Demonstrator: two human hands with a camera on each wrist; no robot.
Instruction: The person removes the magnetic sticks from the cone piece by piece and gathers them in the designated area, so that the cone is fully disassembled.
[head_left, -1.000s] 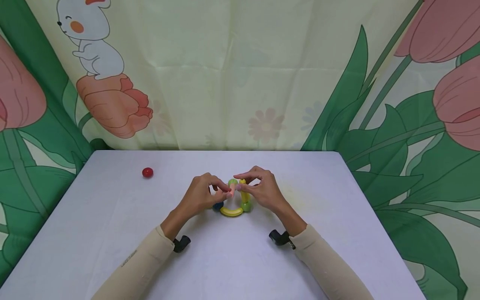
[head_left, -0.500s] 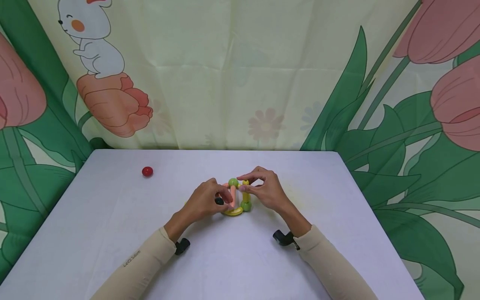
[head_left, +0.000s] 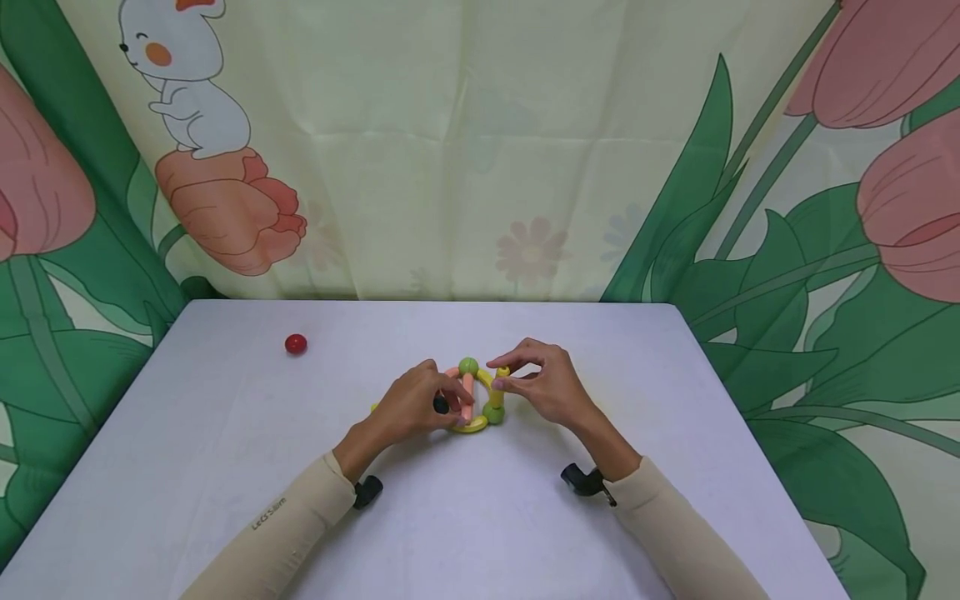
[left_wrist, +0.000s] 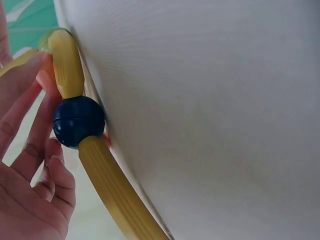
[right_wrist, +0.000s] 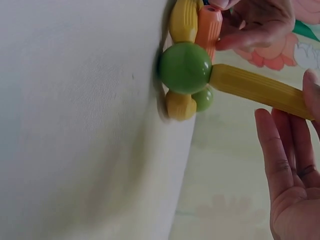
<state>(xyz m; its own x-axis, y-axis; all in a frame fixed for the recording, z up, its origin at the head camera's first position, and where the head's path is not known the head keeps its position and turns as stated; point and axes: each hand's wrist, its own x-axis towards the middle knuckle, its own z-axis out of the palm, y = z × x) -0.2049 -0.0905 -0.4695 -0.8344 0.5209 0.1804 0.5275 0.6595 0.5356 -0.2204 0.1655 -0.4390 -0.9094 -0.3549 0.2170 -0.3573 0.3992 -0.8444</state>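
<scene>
Printed backdrop (head_left: 465,167) is hanging behind the table (head_left: 480,525). Frame of rods and balls (head_left: 485,379) is lying near mid-table, between the hands.

Left hand (head_left: 412,404) is pinching an orange rod (head_left: 468,392) near its closer end, thumb against fingers. Right hand (head_left: 549,385) is pinching a straight yellow rod (right_wrist: 257,91) near its top, narrow grip; that rod is standing up from the frame.

Curved yellow rod (head_left: 474,427) is lying along the near side. Near green ball (right_wrist: 185,68) is touching it and holding the straight yellow rod's base. Far green ball (head_left: 468,367) is sitting at the orange rod's other end; can't tell if joined. Blue ball (left_wrist: 79,121) is linking two yellow rods by the left hand. Red ball (head_left: 296,344) is sitting well apart, far left.
</scene>
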